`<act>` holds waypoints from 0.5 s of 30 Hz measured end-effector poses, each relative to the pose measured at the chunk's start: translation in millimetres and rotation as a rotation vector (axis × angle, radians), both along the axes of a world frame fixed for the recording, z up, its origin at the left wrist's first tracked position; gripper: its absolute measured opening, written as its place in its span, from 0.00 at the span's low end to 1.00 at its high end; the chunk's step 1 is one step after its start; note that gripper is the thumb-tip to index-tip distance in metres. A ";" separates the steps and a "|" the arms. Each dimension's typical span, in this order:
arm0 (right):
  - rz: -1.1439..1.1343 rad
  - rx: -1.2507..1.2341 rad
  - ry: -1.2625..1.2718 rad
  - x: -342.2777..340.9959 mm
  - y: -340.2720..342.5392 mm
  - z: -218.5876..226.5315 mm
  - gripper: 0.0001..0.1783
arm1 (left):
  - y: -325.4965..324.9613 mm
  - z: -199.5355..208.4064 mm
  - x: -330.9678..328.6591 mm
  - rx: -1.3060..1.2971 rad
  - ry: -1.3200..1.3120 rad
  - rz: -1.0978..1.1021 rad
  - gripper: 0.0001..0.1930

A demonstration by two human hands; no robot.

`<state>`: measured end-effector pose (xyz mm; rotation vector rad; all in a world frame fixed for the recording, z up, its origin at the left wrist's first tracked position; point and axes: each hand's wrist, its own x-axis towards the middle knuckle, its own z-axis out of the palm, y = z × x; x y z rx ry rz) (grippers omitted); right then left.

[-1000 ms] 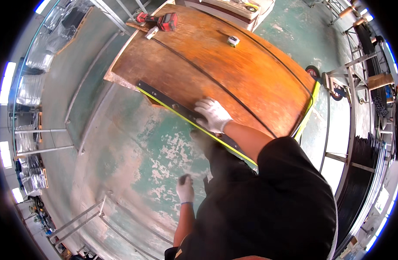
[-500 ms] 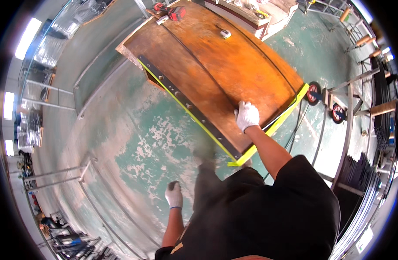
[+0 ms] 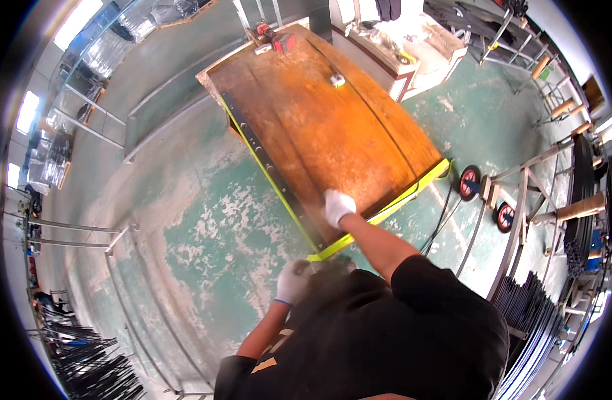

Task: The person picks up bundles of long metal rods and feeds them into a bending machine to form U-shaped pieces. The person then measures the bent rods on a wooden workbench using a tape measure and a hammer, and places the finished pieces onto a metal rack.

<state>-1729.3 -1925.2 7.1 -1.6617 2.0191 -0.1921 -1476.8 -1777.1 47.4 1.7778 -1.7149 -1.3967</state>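
Observation:
My right hand (image 3: pixel 338 209), in a white glove, rests at the near end of a worn wooden tabletop (image 3: pixel 333 133), its fingers curled. Anything inside that grip is hidden. A dark strip with spaced holes (image 3: pixel 271 175) runs along the table's left edge, bordered by bright yellow-green edging (image 3: pixel 401 207) that continues along the near end. Close to my body, just off the table's near corner, my left hand (image 3: pixel 295 281) is also gloved in white. Motion smears its fingers, so their pose is unclear.
On the tabletop lie a small tape measure (image 3: pixel 337 80) and, at the far end, a red cordless power tool (image 3: pixel 281 43). A light-coloured sofa (image 3: pixel 413 53) stands beyond. To the right is a metal frame with wheels (image 3: pixel 470 183); metal rails (image 3: pixel 113 248) stand at the left.
My left hand has risen and moved right, toward the table's near corner. My right hand appears lower and further left, still at the table's near end. The whole view has shifted.

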 end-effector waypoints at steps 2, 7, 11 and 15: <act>-0.018 -0.044 -0.103 8.2 15.6 -13.5 0.17 | -12.5 -43.9 6.6 -0.063 0.100 0.128 0.13; 0.035 -0.278 -0.063 -44.9 50.4 20.6 0.21 | -35.3 -13.0 -25.6 -0.127 0.065 0.197 0.12; -0.245 -0.432 0.516 -168.2 64.5 9.6 0.21 | -37.7 4.0 -73.1 -0.257 0.043 0.162 0.09; -0.118 -0.152 0.424 -261.2 53.2 -28.8 0.17 | -54.4 -0.4 -132.2 -0.455 -0.090 0.060 0.07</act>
